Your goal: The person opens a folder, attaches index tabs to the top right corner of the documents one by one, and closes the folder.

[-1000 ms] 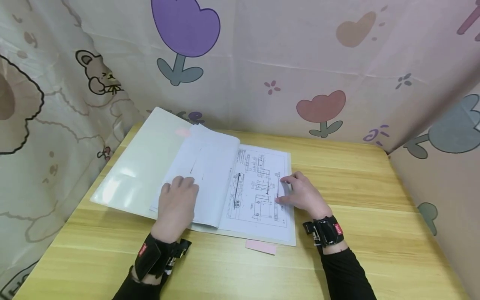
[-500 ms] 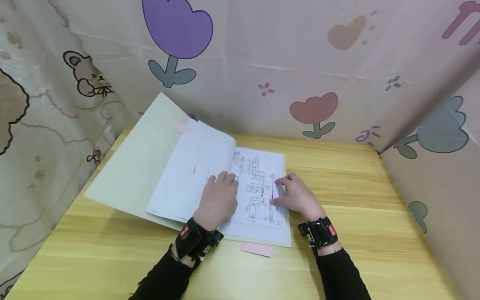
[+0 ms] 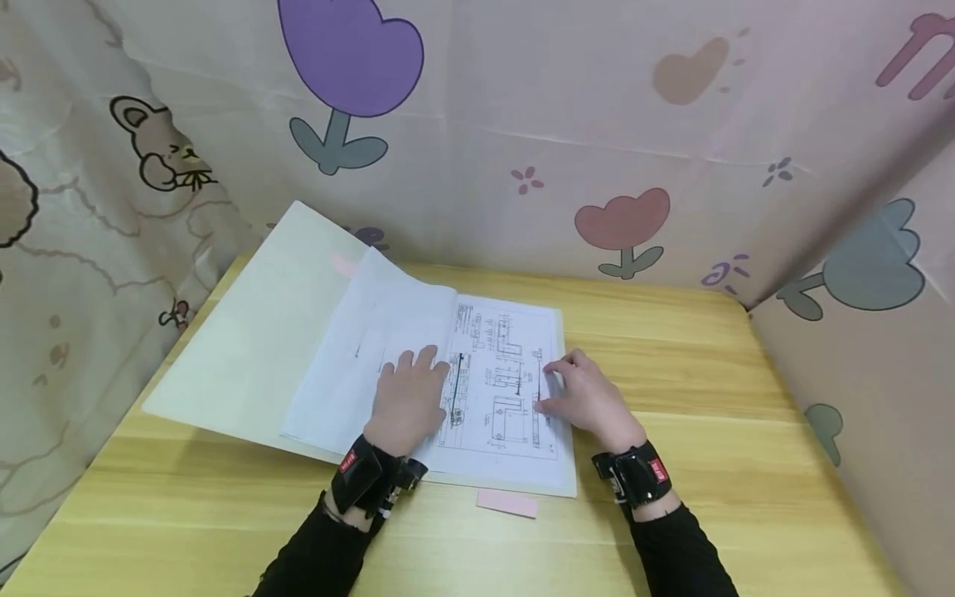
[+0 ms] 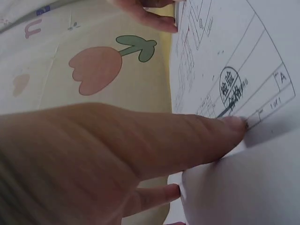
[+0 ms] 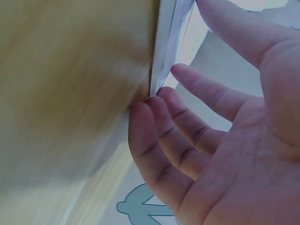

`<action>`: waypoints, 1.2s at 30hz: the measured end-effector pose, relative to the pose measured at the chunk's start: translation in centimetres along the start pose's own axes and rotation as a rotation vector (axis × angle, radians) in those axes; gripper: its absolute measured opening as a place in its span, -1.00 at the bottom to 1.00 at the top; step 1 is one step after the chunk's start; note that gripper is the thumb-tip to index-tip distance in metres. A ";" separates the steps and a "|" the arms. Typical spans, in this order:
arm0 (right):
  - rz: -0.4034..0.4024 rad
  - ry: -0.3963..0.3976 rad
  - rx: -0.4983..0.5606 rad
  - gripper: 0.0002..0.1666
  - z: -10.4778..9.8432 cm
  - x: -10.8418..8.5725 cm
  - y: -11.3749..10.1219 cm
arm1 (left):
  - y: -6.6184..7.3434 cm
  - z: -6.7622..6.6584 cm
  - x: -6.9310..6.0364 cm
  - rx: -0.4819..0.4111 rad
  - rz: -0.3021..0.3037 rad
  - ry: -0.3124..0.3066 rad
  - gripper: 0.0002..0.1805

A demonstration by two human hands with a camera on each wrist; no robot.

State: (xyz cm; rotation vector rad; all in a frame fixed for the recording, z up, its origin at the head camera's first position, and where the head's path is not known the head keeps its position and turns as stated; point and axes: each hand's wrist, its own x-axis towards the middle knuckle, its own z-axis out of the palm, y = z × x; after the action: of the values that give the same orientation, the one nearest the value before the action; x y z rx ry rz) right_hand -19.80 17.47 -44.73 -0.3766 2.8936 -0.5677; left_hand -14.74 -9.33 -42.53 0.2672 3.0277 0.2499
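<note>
An opened folder of paper sheets lies on the table, its pale cover spread to the left and raised off the tabletop. The top right sheet carries line drawings, and a turned sheet curves over to the left. My left hand rests with extended fingers on the turned sheet near the fold; in the left wrist view its thumb touches the drawing sheet beside a round stamp. At the right edge of the stack, my right hand has thumb and index finger on the drawing sheet, other fingers at the stack's edge.
A pink paper tab sticks out below the folder's lower edge. The wooden table ends at a patterned cloth hung behind it and at both sides. Black devices are strapped to both wrists.
My left hand has moved from the left part of the turned sheet to the fold, going farther right and then slightly back. The cover has tilted up and dropped again. My right hand stays put.
</note>
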 end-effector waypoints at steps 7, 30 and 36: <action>-0.063 0.063 -0.009 -0.34 0.0 -1.1 -0.7 | -0.8 0.3 0.6 -0.107 0.014 0.010 -0.24; -0.396 -0.348 -0.087 -0.67 0.6 -6.8 -7.2 | -1.3 0.0 0.8 -0.147 0.007 -0.006 -0.18; -0.409 -0.372 -0.145 -0.62 1.5 -7.1 -7.7 | -1.2 0.0 0.8 -0.151 0.005 -0.008 -0.19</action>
State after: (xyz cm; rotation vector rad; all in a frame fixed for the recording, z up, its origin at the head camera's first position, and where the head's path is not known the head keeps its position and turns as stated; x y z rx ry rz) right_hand -11.10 11.98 -42.23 -0.9941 2.5094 -0.2971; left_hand -15.68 -10.40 -42.80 0.2626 2.9804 0.4737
